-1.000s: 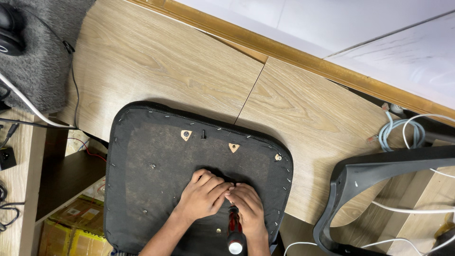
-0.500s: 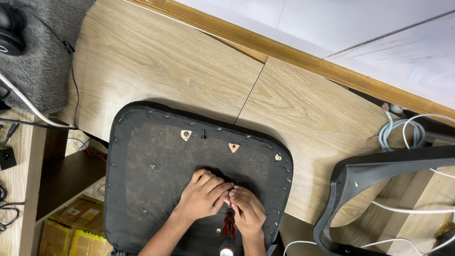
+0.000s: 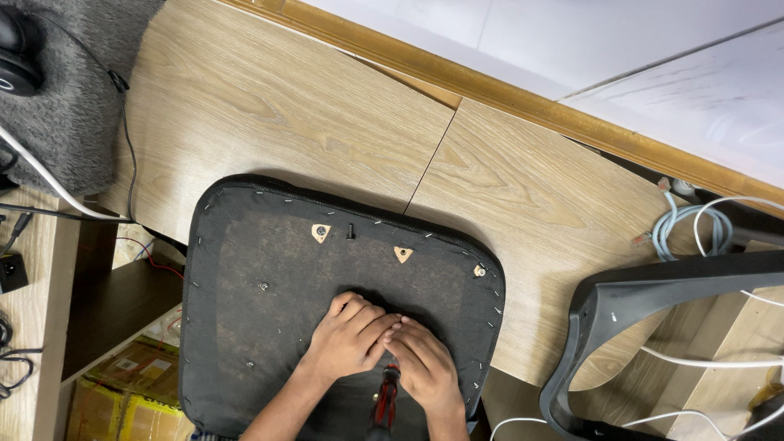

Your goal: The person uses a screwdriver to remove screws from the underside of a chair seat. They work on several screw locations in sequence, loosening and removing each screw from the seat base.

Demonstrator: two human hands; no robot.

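Here, low in the middle of the frame, an upturned black seat cushion [image 3: 269, 302] lies on the light wooden surface [image 3: 269, 106], its fabric underside stapled round the edge. Both hands meet on the lower middle of that underside. The left hand [image 3: 347, 339] rests knuckles up with its fingers curled down onto the fabric, their tips touching those of the right hand [image 3: 420, 367]. The right hand is wrapped round the front part of a red and black screwdriver [image 3: 384, 398], whose handle slants down toward the bottom edge of the frame; its tip is hidden under the fingers. Above the hands, two small triangular cut-outs [image 3: 321, 233] in the fabric show fittings, and a short dark bolt [image 3: 350, 232] stands between them. At the right edge a black plastic chair frame [image 3: 621, 302] lies among white cables [image 3: 710, 355], with a coiled pale blue cable [image 3: 682, 224] above it. A grey fuzzy mat [image 3: 69, 90] fills the upper left corner.
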